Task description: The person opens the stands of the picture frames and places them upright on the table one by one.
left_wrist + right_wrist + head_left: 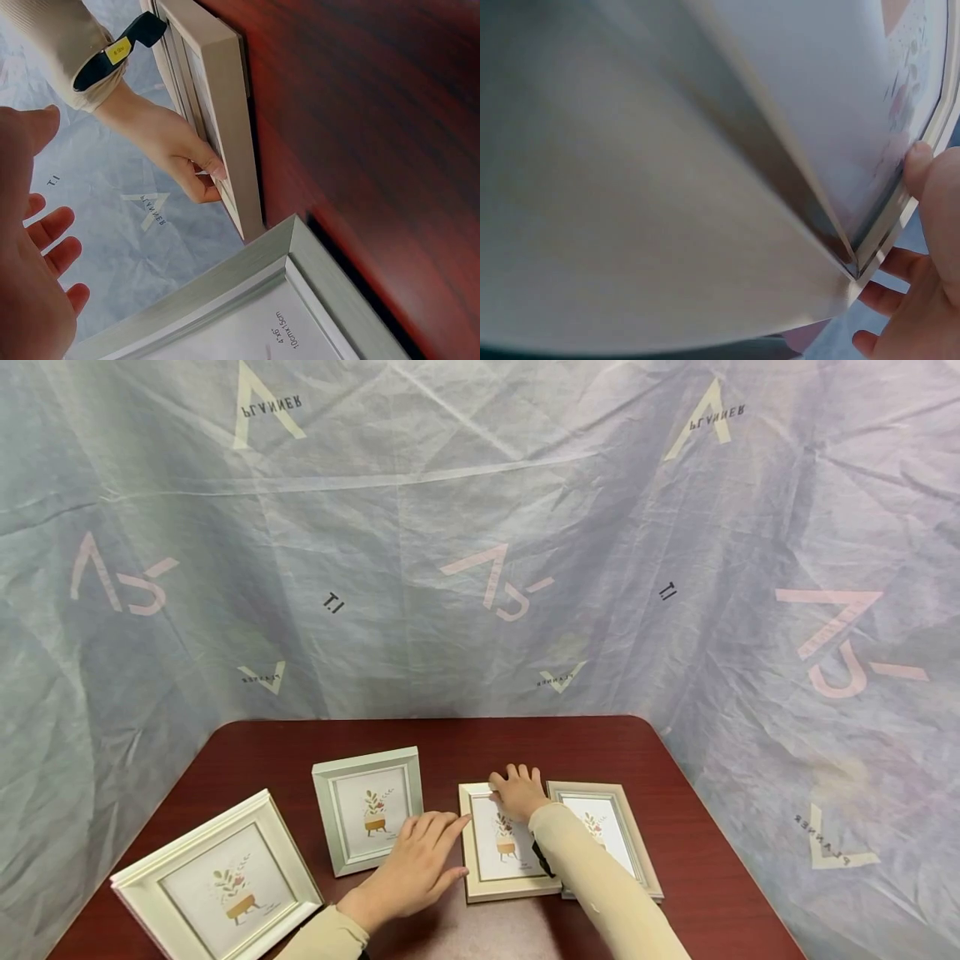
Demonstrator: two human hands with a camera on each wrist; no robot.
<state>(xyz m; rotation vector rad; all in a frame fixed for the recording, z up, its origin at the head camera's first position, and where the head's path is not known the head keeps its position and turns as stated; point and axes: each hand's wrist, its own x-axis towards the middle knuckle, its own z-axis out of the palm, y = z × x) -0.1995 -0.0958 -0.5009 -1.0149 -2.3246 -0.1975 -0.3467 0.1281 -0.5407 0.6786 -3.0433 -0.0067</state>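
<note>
A cream picture frame with a plant print lies on the table. My right hand grips its far edge: in the right wrist view the thumb presses on the front border and the other fingers are behind the rim. Beside the frame's left edge is my left hand, its fingers extended and nothing held. In the left wrist view that hand's fingers are loosely spread. A taupe frame lies just right of the cream one, partly covered by my right sleeve.
A pale green frame stands upright left of centre, close behind my left hand. A larger cream frame stands angled at the front left. The dark red table is enclosed by grey printed cloth.
</note>
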